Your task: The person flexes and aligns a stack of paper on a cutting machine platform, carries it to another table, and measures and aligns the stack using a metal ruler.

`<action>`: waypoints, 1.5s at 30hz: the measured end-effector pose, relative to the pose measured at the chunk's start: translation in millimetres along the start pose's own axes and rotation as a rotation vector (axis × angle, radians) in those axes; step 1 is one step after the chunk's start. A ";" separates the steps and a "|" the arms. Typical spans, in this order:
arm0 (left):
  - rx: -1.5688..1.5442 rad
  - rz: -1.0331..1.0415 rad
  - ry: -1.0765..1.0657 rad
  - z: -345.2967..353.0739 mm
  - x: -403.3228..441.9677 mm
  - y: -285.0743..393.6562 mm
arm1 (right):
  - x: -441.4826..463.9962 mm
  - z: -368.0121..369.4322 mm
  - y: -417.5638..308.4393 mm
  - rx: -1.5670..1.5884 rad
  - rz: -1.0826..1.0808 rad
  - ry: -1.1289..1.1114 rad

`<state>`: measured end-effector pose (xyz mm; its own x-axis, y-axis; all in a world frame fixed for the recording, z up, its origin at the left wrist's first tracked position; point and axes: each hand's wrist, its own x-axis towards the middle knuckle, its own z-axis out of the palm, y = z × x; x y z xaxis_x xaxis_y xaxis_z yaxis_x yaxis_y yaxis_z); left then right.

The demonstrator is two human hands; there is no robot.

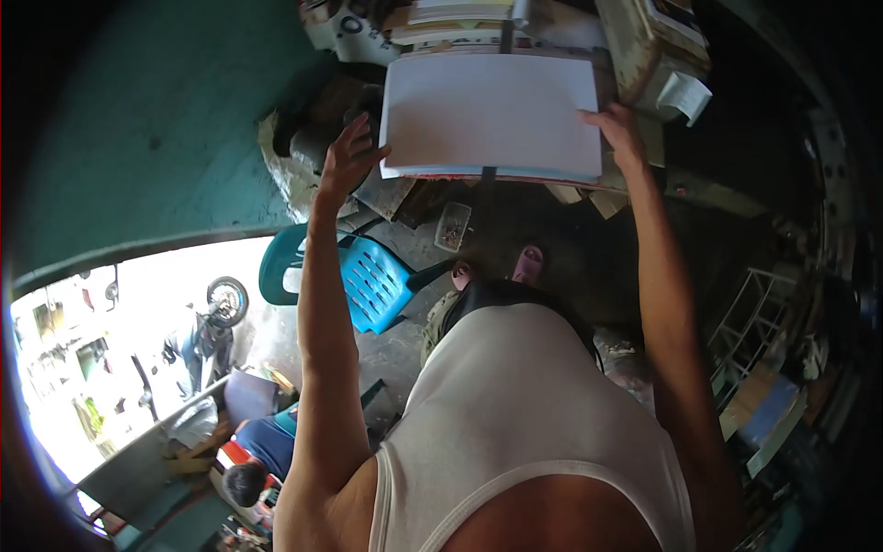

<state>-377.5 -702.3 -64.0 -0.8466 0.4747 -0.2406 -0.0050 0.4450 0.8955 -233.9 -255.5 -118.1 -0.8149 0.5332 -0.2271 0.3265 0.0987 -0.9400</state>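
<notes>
A thick stack of large white paper sheets (487,115) lies on a support with a reddish front edge, a dark strap showing above and below it. My left hand (349,158) is at the stack's left edge, fingers spread and raised, thumb by the paper's side. On the opposite side, my right hand (619,133) rests against the right edge, its thumb stretched onto the top sheet; its other fingers show only in part. Neither hand visibly grips the stack.
A blue plastic chair (375,281) stands below my left arm. On the floor is a clear container (452,226) with small bits. A worn box-like case (648,55) is at the upper right. Another person (267,451) sits at lower left, near a motorcycle wheel (227,302).
</notes>
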 end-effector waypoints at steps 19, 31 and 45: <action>0.185 0.483 0.648 52.5 -59.6 -10.0 | 27.8 56.8 -105.7 -0.670 -0.410 -0.034; 1.020 0.663 -0.015 76.5 -17.8 27.3 | 121.9 119.2 -113.4 -1.036 -0.530 -0.360; 1.286 0.557 -0.065 78.4 19.9 49.4 | 129.9 184.6 -141.2 -1.194 -0.282 -0.595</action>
<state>-352.9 -611.3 -53.9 -0.5504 0.8347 -0.0201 0.8331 0.5475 -0.0784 -474.3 -355.3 -61.9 -0.9042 -0.0351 -0.4256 0.0806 0.9647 -0.2507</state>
